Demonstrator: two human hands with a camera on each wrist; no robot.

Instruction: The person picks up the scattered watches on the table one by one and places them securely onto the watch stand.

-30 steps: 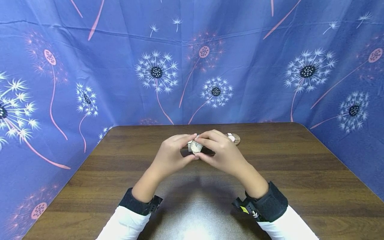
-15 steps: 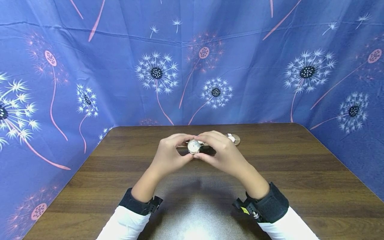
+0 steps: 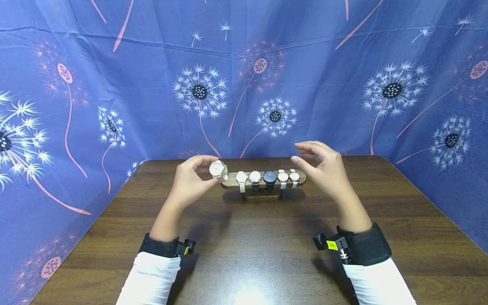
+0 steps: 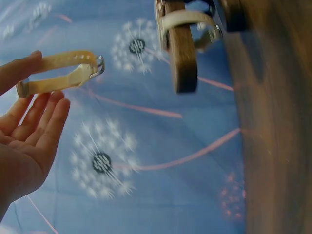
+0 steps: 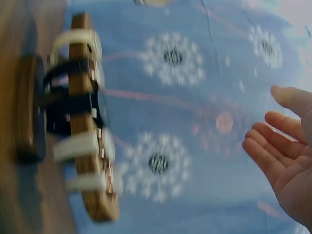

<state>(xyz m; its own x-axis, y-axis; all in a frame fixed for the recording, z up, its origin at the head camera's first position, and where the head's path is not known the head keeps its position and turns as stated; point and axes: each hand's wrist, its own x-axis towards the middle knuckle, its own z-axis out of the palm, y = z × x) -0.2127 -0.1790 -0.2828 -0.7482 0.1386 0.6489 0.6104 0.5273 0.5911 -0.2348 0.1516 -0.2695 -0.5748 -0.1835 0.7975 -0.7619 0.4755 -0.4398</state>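
Note:
My left hand [image 3: 189, 178] pinches a cream wristwatch [image 3: 217, 168] between thumb and fingers, at the left end of a wooden watch stand [image 3: 230, 182]. In the left wrist view the watch's strap [image 4: 57, 87] forms a loop with a metal buckle at its end. My right hand [image 3: 325, 170] is raised beyond the stand's right end, thumb and fingers apart, holding nothing. On the stand's bar sit several watches: a cream one [image 3: 241, 178] at the left, a dark-strapped one [image 3: 255, 177], a black one [image 3: 270, 177], and white-strapped ones [image 3: 283, 177] at the right.
The stand's base [image 3: 263, 195] rests on the brown wooden table [image 3: 244, 237] toward its far edge. Behind the table hangs a blue cloth [image 3: 160, 127] with a dandelion print. Light glares off the table's near part.
Earlier both hands held the watch together before the stand. The right hand has let go and moved right and up; the left has carried the watch left, bringing the stand into full view.

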